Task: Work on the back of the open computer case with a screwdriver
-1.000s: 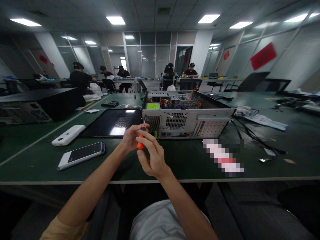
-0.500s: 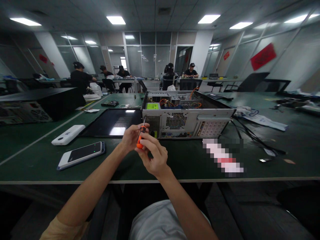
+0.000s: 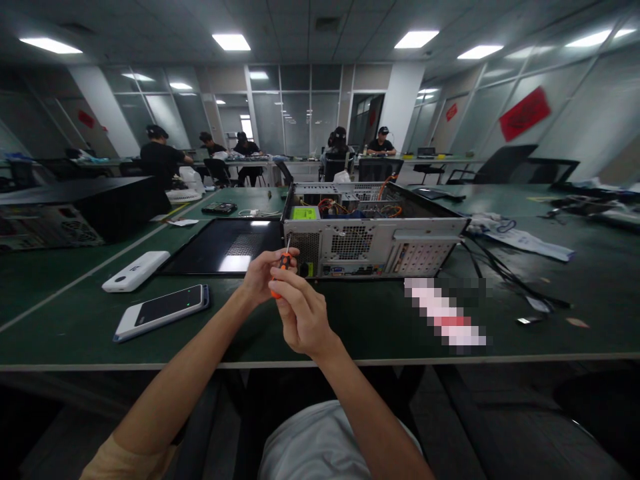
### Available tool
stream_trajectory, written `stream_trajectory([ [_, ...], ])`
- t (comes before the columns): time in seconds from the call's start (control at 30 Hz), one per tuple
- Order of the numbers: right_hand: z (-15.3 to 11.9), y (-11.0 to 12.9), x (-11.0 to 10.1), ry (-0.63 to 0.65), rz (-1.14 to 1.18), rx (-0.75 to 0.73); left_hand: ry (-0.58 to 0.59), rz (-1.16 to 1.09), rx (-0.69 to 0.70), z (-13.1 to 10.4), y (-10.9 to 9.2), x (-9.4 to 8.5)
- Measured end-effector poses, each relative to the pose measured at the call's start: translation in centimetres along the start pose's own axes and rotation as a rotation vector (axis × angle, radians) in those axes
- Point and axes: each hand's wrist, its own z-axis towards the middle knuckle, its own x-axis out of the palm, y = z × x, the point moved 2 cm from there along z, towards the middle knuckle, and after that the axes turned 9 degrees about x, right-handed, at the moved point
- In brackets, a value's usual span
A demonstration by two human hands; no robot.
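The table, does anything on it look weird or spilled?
Yes: a pink-and-white patch in front of the computer, toward its right end, looks odd. It is all blocky squares, so I can't tell what is there. I see no spill.

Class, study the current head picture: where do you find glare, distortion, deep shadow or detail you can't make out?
Head view: white glare on the black panel; head view: red wall sheet stretched and soft near the right edge; head view: deep shadow beneath the green table; head view: pixelated patch hiding detail, and the screwdriver tip too small to judge.
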Motion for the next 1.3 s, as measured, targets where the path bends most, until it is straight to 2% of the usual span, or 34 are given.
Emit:
stream_trajectory([
  [0.1, 0.0, -0.2, 0.0, -0.008, -0.010, 0.028, -0.002, -0.011, -0.014, -0.2, -0.1, 0.0],
  [0.27, -0.3, -0.9, 0.2, -0.143, 0.000, 0.097, -0.003, -0.021, -0.034, -0.2, -0.1, 0.2],
  [0.37, -0.5, -1.0, 0.2, -0.174, 0.042, 0.152, 0.005, -0.020, -0.052, -0.1, -0.1, 0.4],
  [0.57, -0.4, -0.6, 0.0, -0.153, -0.117, 0.089, -0.011, -0.009, -0.028, -0.3, -0.3, 0.6],
  [0.77, -0.2, -0.5, 0.1, -0.109, 0.001, 0.044, -0.039, 0.032, -0.017, -0.1, -0.1, 0.2],
  [0.9, -0.3, -0.3, 0.0, -0.024, -0.027, 0.079, -0.033, 0.030, -0.003, 0.0, -0.1, 0.4],
  [1.03, -0.4, -0.3, -0.1, -0.014, -0.017, 0.091, 0.017, 0.028, -0.025, -0.1, -0.1, 0.4],
  [1.2, -0.5, -0.5, 0.0, 0.030, -0.060, 0.080, -0.036, 0.039, -0.039, 0.0, 0.2, -0.2],
  [1.3, -0.3, -0.5, -0.1, 0.031, -0.061, 0.082, -0.042, 0.069, 0.001, 0.1, 0.2, -0.1],
])
